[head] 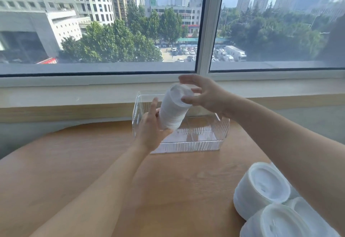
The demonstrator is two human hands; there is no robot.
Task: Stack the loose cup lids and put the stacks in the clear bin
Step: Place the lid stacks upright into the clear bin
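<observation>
Overhead, both hands (151, 128) round stack (174, 108)

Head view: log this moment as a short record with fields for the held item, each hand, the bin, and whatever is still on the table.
held item: tall stack of white plastic cup lids, tilted, above the bin
left hand: left hand grips the stack's lower end
right hand: right hand with fingers spread around the top lid
bin: clear ribbed plastic bin on the wooden table, no lids seen inside
still on table: more white lid stacks lying at the near right
</observation>
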